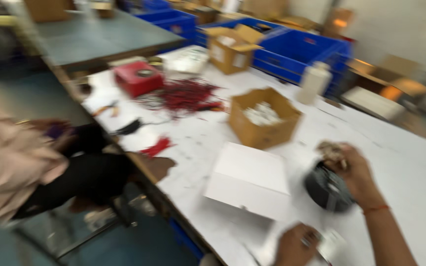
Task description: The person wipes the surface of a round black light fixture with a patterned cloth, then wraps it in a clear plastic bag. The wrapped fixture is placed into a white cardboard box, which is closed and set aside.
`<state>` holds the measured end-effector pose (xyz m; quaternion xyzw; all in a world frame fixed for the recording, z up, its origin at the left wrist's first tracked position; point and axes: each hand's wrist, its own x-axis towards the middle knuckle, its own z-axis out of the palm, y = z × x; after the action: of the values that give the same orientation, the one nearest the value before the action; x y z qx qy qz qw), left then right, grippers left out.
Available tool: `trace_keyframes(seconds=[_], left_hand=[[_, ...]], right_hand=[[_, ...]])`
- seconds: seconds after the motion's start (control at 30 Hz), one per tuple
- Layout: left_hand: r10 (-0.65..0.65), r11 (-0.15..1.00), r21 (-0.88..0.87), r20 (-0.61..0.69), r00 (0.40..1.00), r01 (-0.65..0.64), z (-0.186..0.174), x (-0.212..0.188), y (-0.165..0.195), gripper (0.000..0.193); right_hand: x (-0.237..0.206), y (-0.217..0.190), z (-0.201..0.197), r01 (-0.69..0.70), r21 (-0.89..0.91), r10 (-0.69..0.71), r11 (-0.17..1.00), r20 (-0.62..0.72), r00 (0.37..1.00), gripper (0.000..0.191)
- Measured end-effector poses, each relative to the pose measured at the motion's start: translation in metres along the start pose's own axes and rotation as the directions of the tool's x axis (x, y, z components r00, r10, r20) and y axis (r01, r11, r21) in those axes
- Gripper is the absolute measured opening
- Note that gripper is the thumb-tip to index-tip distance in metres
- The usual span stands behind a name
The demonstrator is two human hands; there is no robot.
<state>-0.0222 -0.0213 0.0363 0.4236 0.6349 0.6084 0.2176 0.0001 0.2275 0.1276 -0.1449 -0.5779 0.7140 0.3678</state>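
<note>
light: soft, even, indoor | shadows: faint | glare: mild on white table (410, 167) | blur: heavy motion smear throughout
</note>
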Motion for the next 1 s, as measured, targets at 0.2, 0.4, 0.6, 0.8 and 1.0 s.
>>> trace_keyframes(seconds=[0.2, 0.4, 0.6, 0.8, 1.0], left_hand=[[0.038, 0.988, 0.139, 0.249, 0.968, -0.074, -0.017, 0.034, 0.001, 0.024], [0.074, 0.985, 0.142, 0.160, 0.984, -0.097, -0.006, 0.017, -0.006, 0.026], [0.089, 0.993, -0.089, 0.076, 0.993, -0.082, -0.002, -0.020, -0.006, 0.027], [0.009, 0.993, -0.119, 0.037, 0.999, -0.005, 0.027, -0.041, -0.007, 0.024], [0.071, 0.993, -0.094, -0.042, 0.997, -0.075, 0.054, -0.043, -0.022, 0.021]], right_hand=[[0.015, 0.034, 0.015, -0.077, -0.596, -0.109, 0.799, -0.271, 0.956, 0.046], [-0.083, 0.083, -0.004, 0.206, -0.969, -0.376, -0.134, 0.242, 0.894, 0.028], [-0.145, 0.085, -0.032, 0.144, -0.931, -0.462, -0.334, 0.295, 0.836, 0.026], [-0.179, 0.068, -0.071, -0.028, -0.979, -0.456, -0.203, 0.069, 0.887, 0.033], [-0.217, 0.049, -0.065, -0.019, -0.990, -0.619, -0.138, 0.071, 0.782, 0.024]])
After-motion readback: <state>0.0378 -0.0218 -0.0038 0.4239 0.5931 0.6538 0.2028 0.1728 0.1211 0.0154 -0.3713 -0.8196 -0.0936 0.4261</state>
